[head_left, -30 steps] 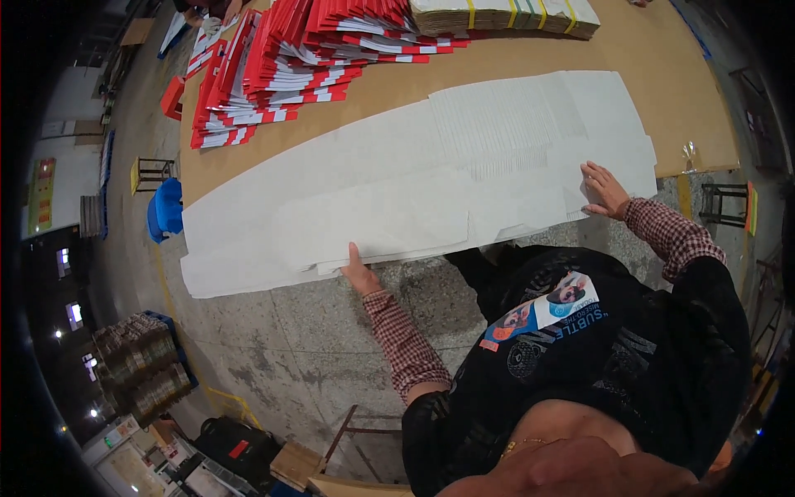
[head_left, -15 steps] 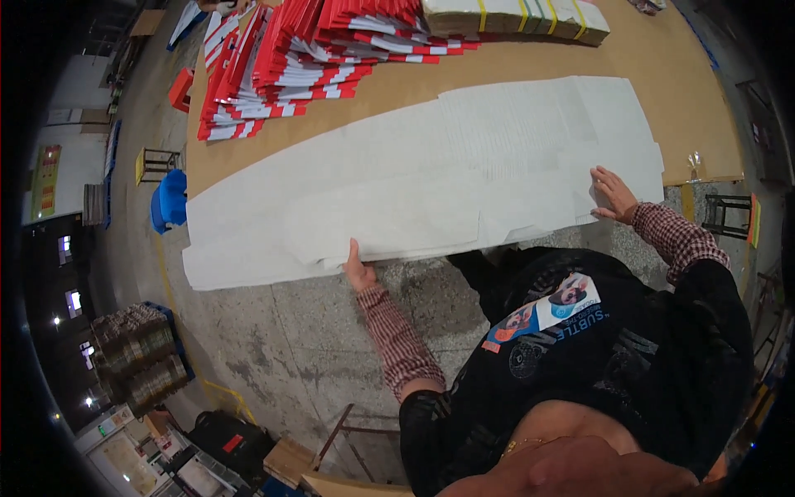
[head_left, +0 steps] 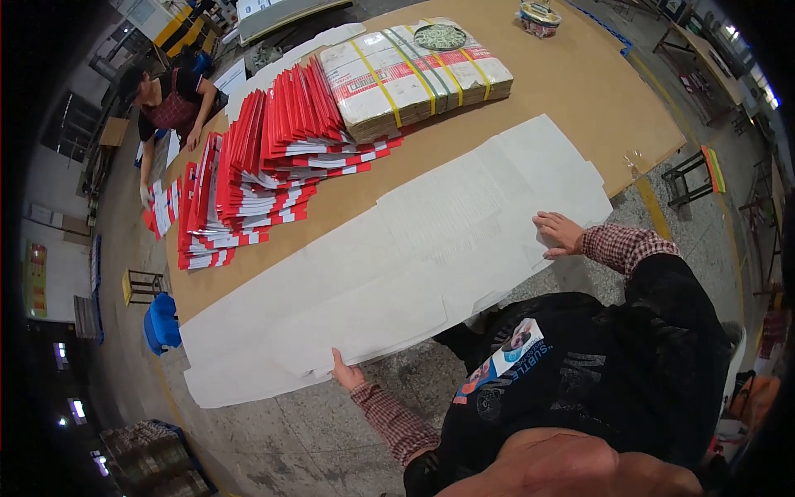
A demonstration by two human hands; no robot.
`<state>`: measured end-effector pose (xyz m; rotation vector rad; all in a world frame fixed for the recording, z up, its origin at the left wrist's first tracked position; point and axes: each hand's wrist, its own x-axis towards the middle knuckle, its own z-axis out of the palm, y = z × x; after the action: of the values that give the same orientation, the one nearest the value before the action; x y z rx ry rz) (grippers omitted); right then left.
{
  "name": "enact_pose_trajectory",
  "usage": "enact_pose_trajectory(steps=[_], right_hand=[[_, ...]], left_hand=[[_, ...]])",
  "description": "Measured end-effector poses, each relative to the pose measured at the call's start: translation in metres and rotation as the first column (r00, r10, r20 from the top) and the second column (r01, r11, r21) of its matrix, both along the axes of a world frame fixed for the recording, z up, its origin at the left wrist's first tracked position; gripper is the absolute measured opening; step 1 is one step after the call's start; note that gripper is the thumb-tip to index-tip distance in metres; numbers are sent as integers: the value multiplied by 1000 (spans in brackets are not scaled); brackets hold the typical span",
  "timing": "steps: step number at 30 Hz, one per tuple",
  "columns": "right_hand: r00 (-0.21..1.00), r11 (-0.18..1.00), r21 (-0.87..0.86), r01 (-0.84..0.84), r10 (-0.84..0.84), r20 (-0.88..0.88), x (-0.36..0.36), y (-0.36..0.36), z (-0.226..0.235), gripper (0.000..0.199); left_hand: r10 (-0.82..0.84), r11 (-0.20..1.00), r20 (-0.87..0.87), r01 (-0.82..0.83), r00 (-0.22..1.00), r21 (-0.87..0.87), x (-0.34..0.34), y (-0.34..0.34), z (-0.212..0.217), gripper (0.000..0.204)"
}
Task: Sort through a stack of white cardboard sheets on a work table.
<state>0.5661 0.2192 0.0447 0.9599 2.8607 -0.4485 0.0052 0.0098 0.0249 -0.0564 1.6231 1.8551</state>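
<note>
Head: left hand (head_left: 348, 371) seemingly grips edge of paper (head_left: 397, 265).

Blue lettering (head_left: 530, 365) on the black shirt (head_left: 642, 352)

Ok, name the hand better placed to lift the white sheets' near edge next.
Left, probably: the left hand is at that edge of the white sheets, thumb on top, while the right hand lies spread on them.
</note>
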Motion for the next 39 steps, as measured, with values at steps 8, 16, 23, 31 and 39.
enact_pose_trajectory(steps=[8,16,23,31,39], right_hand=[[998,998,15,56,-57,28,12,-3,-5,57],[1000,999,-34,16,-17,-22,4,4,-15,58],[999,999,-11,36,-36,-20,12,2,2,59],[997,996,-52,71,-70,28,2,0,2,55],[996,996,39,77,-79,34,22,-4,5,58]], left_hand=[[24,936,-662,-250,749,-248,64,14,20,37],[-68,996,-45,71,997,56,-6,-14,-12,48],[-46,945,-726,-206,686,-255,55,7,25,42],[8,998,-121,0,993,65,1,-18,-5,36],[-68,975,-778,-124,624,-185,82,13,56,30]])
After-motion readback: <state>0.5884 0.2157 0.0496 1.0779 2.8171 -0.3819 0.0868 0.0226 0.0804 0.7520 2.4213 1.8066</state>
